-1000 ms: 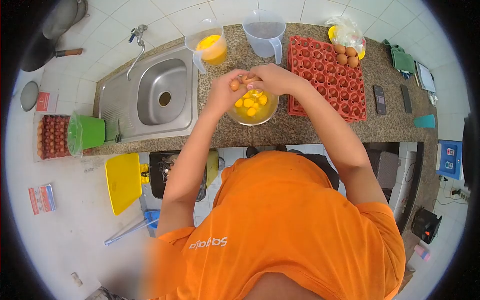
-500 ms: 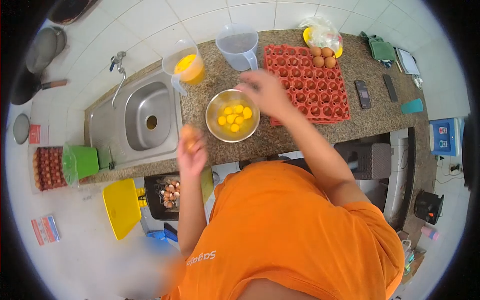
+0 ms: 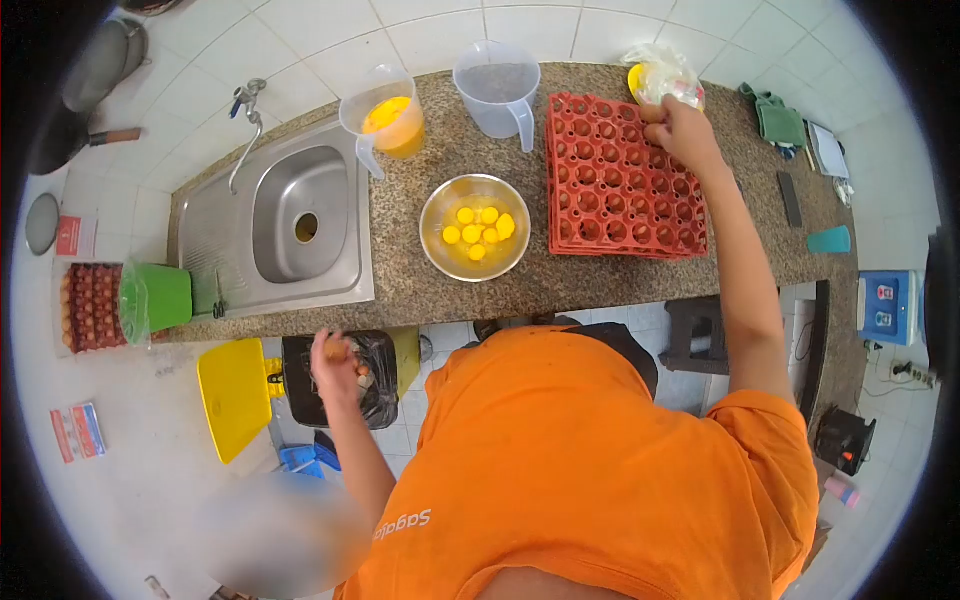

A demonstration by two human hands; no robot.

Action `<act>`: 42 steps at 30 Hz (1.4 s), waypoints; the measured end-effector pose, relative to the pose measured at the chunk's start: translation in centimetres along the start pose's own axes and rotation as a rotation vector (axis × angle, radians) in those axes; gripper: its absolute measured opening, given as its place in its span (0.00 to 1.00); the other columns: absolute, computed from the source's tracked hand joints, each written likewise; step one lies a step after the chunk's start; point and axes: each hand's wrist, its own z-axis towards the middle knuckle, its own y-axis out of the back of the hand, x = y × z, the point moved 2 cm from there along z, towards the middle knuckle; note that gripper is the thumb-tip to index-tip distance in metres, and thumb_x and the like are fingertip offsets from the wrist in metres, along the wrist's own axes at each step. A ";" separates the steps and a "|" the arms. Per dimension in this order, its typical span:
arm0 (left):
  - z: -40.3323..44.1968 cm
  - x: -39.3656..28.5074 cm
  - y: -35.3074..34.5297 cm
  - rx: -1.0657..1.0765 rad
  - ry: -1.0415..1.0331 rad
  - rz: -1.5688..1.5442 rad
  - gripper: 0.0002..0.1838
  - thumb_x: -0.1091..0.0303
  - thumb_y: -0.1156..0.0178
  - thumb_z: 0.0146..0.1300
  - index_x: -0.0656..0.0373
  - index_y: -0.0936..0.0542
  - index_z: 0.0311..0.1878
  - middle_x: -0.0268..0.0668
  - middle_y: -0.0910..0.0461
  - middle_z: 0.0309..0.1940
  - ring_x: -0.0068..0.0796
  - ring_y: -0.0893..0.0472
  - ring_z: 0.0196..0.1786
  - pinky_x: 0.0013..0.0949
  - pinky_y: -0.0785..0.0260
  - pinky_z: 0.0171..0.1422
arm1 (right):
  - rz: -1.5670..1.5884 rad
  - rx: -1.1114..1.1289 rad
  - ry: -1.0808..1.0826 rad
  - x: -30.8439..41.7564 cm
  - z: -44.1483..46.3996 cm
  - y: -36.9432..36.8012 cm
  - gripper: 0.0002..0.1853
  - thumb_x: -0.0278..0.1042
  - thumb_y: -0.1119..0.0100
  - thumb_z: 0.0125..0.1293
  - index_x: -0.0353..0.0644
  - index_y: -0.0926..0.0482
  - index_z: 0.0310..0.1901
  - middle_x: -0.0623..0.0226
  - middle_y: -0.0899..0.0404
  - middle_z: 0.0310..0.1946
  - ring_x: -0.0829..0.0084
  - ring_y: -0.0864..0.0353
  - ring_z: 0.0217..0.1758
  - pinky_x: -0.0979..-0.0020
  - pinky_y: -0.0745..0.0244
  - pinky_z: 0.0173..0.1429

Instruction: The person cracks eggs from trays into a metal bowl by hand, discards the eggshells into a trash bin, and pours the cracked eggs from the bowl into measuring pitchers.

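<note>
Over the black-lined bin [image 3: 298,375], my left hand [image 3: 337,372] has its fingers curled around a brown eggshell [image 3: 340,350]; motion blurs it. At the far right corner of the red egg tray [image 3: 600,185], my right hand [image 3: 688,138] grips a brown egg [image 3: 653,113], and another egg [image 3: 656,134] shows just below it. The hand hides the rest of that corner. Several whole yolks [image 3: 478,232] and clear egg white lie in the steel bowl [image 3: 437,258], between the sink and the tray.
A jug [image 3: 397,125] holding yellow egg stands beside the steel sink [image 3: 300,205], with a clear jug [image 3: 497,95] to its right. A plastic bag [image 3: 668,72] rests behind the tray. A green container [image 3: 163,300] and the bin's yellow lid [image 3: 232,400] are at left.
My left hand has moved down from beside the bowl to over the bin. My right hand has gone from the bowl's rim to the eggs at the tray's far corner.
</note>
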 end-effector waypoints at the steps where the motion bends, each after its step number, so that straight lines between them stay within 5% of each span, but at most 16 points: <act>1: -0.9 0.0 -4.7 0.128 -0.009 -0.036 0.23 0.56 0.36 0.76 0.55 0.24 0.67 0.41 0.19 0.54 0.35 0.18 0.53 0.35 0.26 0.56 | 0.019 -0.082 0.053 0.5 -0.1 -0.3 0.18 0.27 0.34 0.58 0.42 0.16 0.52 0.51 0.15 0.51 0.41 0.17 0.51 0.51 0.19 0.57; 3: -3.1 0.6 -12.9 0.364 0.021 -0.129 0.22 0.56 0.39 0.78 0.57 0.24 0.67 0.41 0.20 0.55 0.34 0.19 0.54 0.34 0.26 0.57 | 0.064 -0.230 0.145 1.2 -1.5 -2.0 0.17 0.27 0.34 0.57 0.44 0.16 0.50 0.53 0.14 0.49 0.43 0.17 0.53 0.51 0.19 0.58; 5: -4.4 0.9 -18.3 0.485 0.046 -0.041 0.22 0.55 0.42 0.80 0.58 0.26 0.68 0.41 0.20 0.54 0.34 0.19 0.54 0.34 0.25 0.58 | -0.215 -0.289 0.196 2.0 -3.0 -2.6 0.16 0.27 0.37 0.60 0.47 0.16 0.51 0.57 0.14 0.47 0.48 0.17 0.55 0.50 0.19 0.57; 10: -5.2 1.5 -23.7 0.618 0.027 0.110 0.23 0.52 0.44 0.81 0.61 0.27 0.66 0.43 0.20 0.53 0.36 0.19 0.55 0.36 0.24 0.60 | -0.299 -0.288 0.342 -2.4 -0.3 -5.0 0.16 0.27 0.41 0.65 0.47 0.18 0.54 0.59 0.16 0.48 0.53 0.16 0.53 0.52 0.19 0.54; 12: -5.2 1.7 -24.2 0.615 0.064 0.081 0.23 0.52 0.45 0.82 0.61 0.27 0.65 0.44 0.21 0.53 0.37 0.19 0.55 0.36 0.23 0.60 | 0.412 0.081 -0.123 -2.8 1.2 -3.7 0.15 0.27 0.38 0.64 0.45 0.19 0.53 0.57 0.17 0.46 0.52 0.17 0.50 0.54 0.20 0.52; 14: -5.0 1.7 -24.7 0.624 0.097 0.041 0.23 0.52 0.46 0.82 0.62 0.27 0.65 0.45 0.21 0.53 0.38 0.19 0.55 0.36 0.23 0.59 | 0.494 0.205 -0.099 -2.5 1.4 -2.0 0.15 0.27 0.36 0.62 0.44 0.20 0.52 0.56 0.17 0.45 0.52 0.17 0.47 0.55 0.20 0.51; 16: -5.0 1.8 -24.6 0.640 0.131 -0.008 0.24 0.50 0.46 0.81 0.62 0.27 0.64 0.45 0.21 0.54 0.38 0.18 0.55 0.37 0.23 0.59 | -0.064 0.078 0.391 -2.3 0.6 -0.8 0.17 0.27 0.33 0.60 0.42 0.20 0.52 0.55 0.16 0.42 0.54 0.17 0.44 0.57 0.21 0.50; 18: -4.7 2.2 -24.6 0.670 0.162 -0.053 0.25 0.48 0.46 0.81 0.62 0.27 0.64 0.46 0.21 0.54 0.39 0.18 0.56 0.37 0.22 0.59 | 0.124 -0.082 0.273 -1.8 -0.7 -0.8 0.18 0.26 0.32 0.59 0.42 0.19 0.52 0.57 0.15 0.41 0.56 0.16 0.44 0.58 0.20 0.50; 21: -4.4 2.4 -25.9 0.660 0.194 -0.121 0.27 0.46 0.46 0.80 0.62 0.27 0.63 0.46 0.21 0.55 0.39 0.19 0.56 0.38 0.23 0.61 | 0.357 -0.396 0.184 4.3 -3.8 -2.3 0.16 0.26 0.30 0.58 0.41 0.16 0.50 0.60 0.13 0.43 0.61 0.14 0.45 0.60 0.19 0.52; 23: -4.2 3.1 -27.1 0.657 0.204 -0.144 0.28 0.45 0.46 0.80 0.62 0.27 0.64 0.46 0.21 0.56 0.39 0.19 0.57 0.39 0.24 0.63 | 0.710 -0.382 0.246 12.6 -7.5 -4.1 0.14 0.25 0.30 0.59 0.42 0.15 0.48 0.61 0.13 0.44 0.63 0.14 0.47 0.63 0.19 0.53; 26: -4.4 4.7 -29.5 0.706 0.185 -0.128 0.29 0.45 0.46 0.79 0.62 0.27 0.65 0.45 0.21 0.58 0.37 0.19 0.60 0.41 0.27 0.66 | 0.761 -0.435 0.448 20.7 -11.7 -9.1 0.16 0.27 0.26 0.61 0.42 0.15 0.51 0.60 0.14 0.47 0.58 0.13 0.51 0.61 0.19 0.59; 27: -5.5 4.7 -30.7 0.714 0.174 -0.102 0.29 0.44 0.47 0.79 0.63 0.27 0.66 0.44 0.21 0.59 0.37 0.19 0.60 0.41 0.27 0.67 | 0.792 -0.323 0.455 22.3 -12.7 -11.1 0.19 0.28 0.26 0.60 0.42 0.16 0.54 0.58 0.14 0.49 0.54 0.14 0.52 0.59 0.19 0.61; 31: -4.3 5.4 -30.0 0.768 0.244 -0.058 0.28 0.53 0.42 0.77 0.61 0.31 0.72 0.41 0.21 0.63 0.34 0.20 0.62 0.37 0.27 0.66 | 1.138 0.057 0.157 21.5 -12.3 -16.8 0.21 0.28 0.28 0.66 0.38 0.16 0.60 0.59 0.12 0.55 0.66 0.13 0.53 0.66 0.19 0.61; 36: -3.5 3.8 -30.4 0.908 -0.390 0.692 0.26 0.71 0.34 0.68 0.56 0.21 0.70 0.40 0.16 0.61 0.33 0.16 0.59 0.34 0.24 0.63 | 1.477 0.651 -0.245 20.3 -10.2 -17.0 0.20 0.31 0.32 0.71 0.35 0.15 0.62 0.71 0.12 0.52 0.79 0.16 0.49 0.72 0.20 0.57; 42: -2.3 1.6 -30.8 0.878 -0.887 1.143 0.17 0.71 0.30 0.64 0.57 0.11 0.57 0.42 0.08 0.45 0.33 0.10 0.47 0.35 0.20 0.56 | 0.742 0.446 0.316 20.0 -8.8 -16.7 0.23 0.29 0.26 0.58 0.40 0.13 0.58 0.52 0.11 0.52 0.55 0.12 0.50 0.62 0.19 0.56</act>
